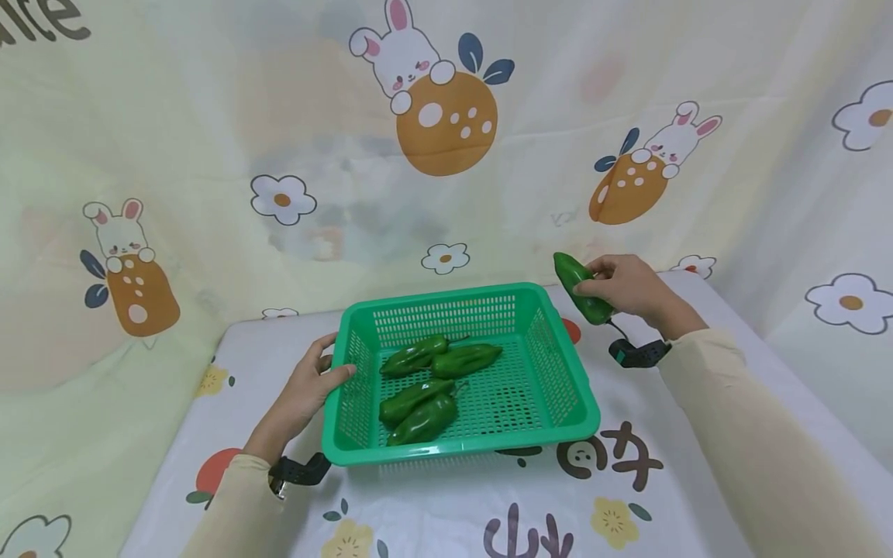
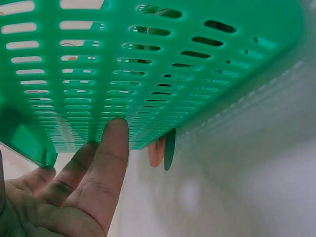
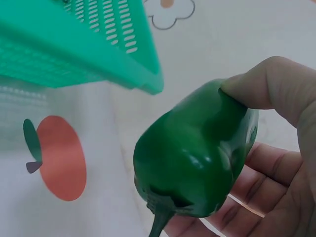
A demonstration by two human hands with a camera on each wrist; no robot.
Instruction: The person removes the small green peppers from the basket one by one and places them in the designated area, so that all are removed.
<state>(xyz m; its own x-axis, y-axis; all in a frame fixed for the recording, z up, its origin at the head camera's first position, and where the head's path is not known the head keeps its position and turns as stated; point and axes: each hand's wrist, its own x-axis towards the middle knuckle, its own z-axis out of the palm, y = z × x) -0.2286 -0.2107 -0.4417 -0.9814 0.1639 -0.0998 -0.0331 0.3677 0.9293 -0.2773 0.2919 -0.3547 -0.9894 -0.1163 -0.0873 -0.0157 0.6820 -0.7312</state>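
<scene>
A green plastic basket (image 1: 460, 453) with slotted walls stands on the table. Several green peppers (image 1: 427, 418) lie in its left half. At the left rim, my left hand (image 1: 307, 387) grips the basket, thumb over the edge. Its fingers (image 2: 112, 163) press against the slotted outer wall in the left wrist view. Beyond the basket's right side, my right hand (image 1: 624, 288) holds another green pepper (image 1: 580, 288) between thumb and fingers. That pepper is raised above the table, tip away from me and stem toward the wrist, as the right wrist view also shows.
The white tablecloth (image 1: 418, 511) carries printed flowers, fruit and lettering. Behind the table hangs a pale curtain (image 1: 321, 256) with rabbit prints, close to the basket's far side. Each wrist wears a black camera band (image 1: 636, 353).
</scene>
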